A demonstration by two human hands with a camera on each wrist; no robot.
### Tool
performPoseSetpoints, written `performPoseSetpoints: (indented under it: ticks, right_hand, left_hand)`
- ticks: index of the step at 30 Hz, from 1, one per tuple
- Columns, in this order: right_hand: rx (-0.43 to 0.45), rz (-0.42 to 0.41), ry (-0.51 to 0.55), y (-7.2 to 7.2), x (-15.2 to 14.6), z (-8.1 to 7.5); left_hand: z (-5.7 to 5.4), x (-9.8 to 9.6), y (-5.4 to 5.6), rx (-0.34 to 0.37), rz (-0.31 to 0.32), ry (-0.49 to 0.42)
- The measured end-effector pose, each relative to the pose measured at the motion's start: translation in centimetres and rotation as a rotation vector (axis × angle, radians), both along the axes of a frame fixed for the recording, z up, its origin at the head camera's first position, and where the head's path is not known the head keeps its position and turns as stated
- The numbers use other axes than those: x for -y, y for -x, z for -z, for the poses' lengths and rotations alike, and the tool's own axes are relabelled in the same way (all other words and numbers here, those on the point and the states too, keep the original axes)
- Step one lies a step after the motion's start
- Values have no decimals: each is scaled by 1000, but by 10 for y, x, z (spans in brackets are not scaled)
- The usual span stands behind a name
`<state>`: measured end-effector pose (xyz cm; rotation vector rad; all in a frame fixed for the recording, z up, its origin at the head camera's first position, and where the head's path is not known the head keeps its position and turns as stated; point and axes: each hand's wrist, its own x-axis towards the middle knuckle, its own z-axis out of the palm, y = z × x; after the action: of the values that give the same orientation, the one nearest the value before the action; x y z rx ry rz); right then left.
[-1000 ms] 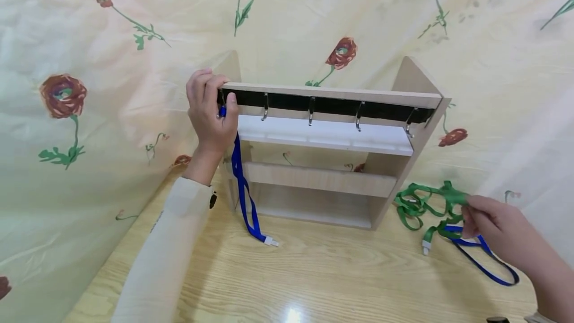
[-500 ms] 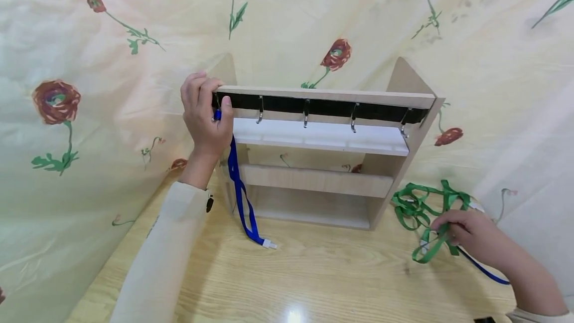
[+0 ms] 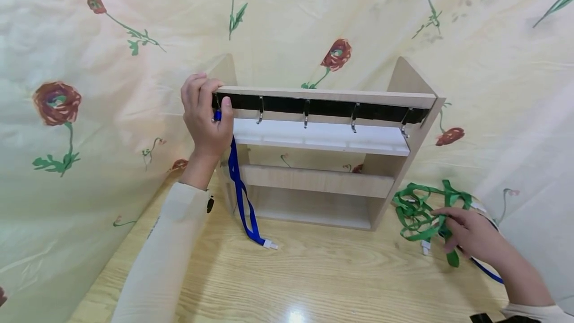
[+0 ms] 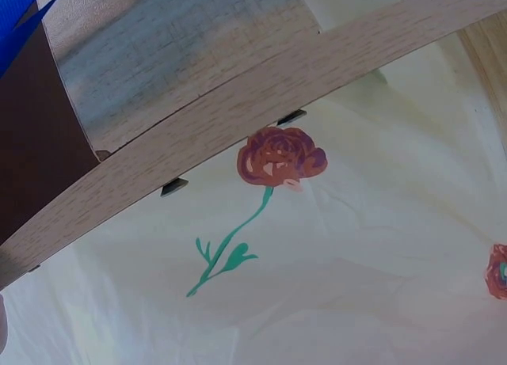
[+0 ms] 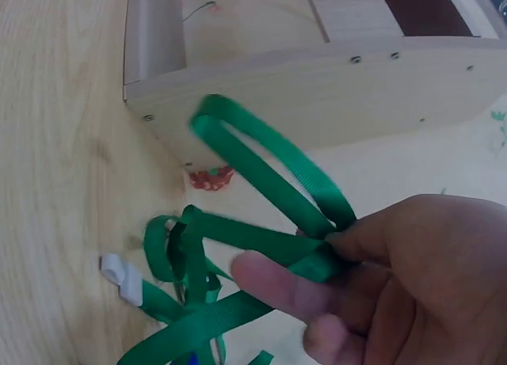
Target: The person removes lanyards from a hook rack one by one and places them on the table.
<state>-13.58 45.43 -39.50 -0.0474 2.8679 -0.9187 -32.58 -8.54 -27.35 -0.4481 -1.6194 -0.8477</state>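
My left hand (image 3: 206, 116) grips the upper left corner of a wooden rack (image 3: 318, 182), fingers over the top board and thumb in front. From the leftmost hook, partly covered by that hand, a blue lanyard (image 3: 232, 161) hangs down to the tabletop. At the right, my right hand (image 3: 475, 236) pinches a green lanyard (image 3: 414, 236) between thumb and fingers. In the right wrist view a loop of this green lanyard (image 5: 269, 181) stands out above the fingers. More green strap lies tangled beside the rack, so where each piece ends is unclear.
Several metal hooks (image 3: 307, 113) run along the rack's black strip. Another blue lanyard (image 3: 488, 270) lies mostly hidden under my right hand. White plastic clip (image 3: 426, 247) rests on the wood-grain table (image 3: 323, 273). Flowered cloth (image 3: 278, 24) covers the wall behind.
My right hand has moved slightly left and toward me, taking a green strap, whose loop has shifted in its fingers. My left hand stays on the rack.
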Motion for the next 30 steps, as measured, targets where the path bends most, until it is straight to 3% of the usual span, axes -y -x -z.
performPoseSetpoints:
  ticks: [5, 14, 21, 30]
  right_hand:
    - [-13, 33, -97, 5, -5, 6]
    - [26, 79, -147, 9, -7, 23]
    - [-60, 36, -318, 15, -13, 33]
    - [-19, 63, -302, 16, -17, 39]
  left_hand:
    - [-1, 1, 0, -5, -5, 0]
    - [-1, 0, 0, -4, 4, -7]
    - [1, -1, 0, -2, 6, -5]
    - [1, 0, 0, -5, 6, -3]
